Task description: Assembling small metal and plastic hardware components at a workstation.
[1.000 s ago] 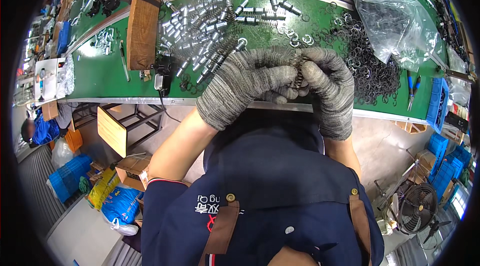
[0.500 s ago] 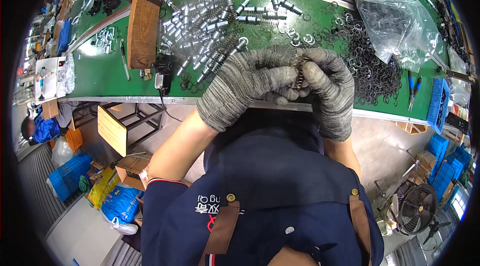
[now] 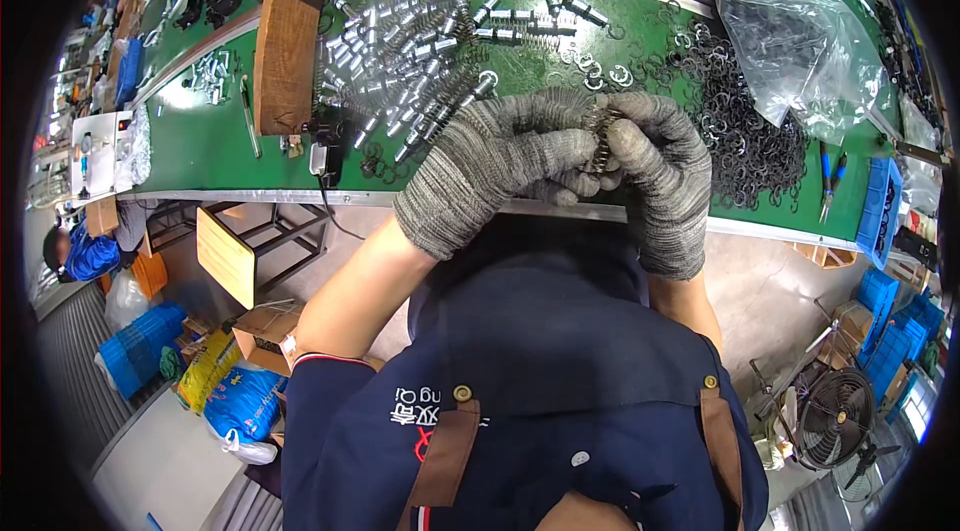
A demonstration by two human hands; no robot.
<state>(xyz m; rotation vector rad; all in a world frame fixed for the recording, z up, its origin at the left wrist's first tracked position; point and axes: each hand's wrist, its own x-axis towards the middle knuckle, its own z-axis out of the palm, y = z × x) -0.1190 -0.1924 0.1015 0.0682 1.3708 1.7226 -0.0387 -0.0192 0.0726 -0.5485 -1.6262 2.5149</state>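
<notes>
Green workbench (image 3: 205,166), left hand (image 3: 490,156) and right hand (image 3: 665,181) close together above its near edge.
Both are curled closed, pinching a coil spring (image 3: 602,143) between gloved fingertips; it looks slim, dark and metallic, its coils partly covered.

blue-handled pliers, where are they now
In the head view, the pliers lie at the right of the green table, between the pile of black rings and the blue bin.

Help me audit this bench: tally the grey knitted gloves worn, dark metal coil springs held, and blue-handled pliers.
Grey knitted gloves, worn: 2
Dark metal coil spring, held: 1
Blue-handled pliers: 1
Total: 4
</notes>
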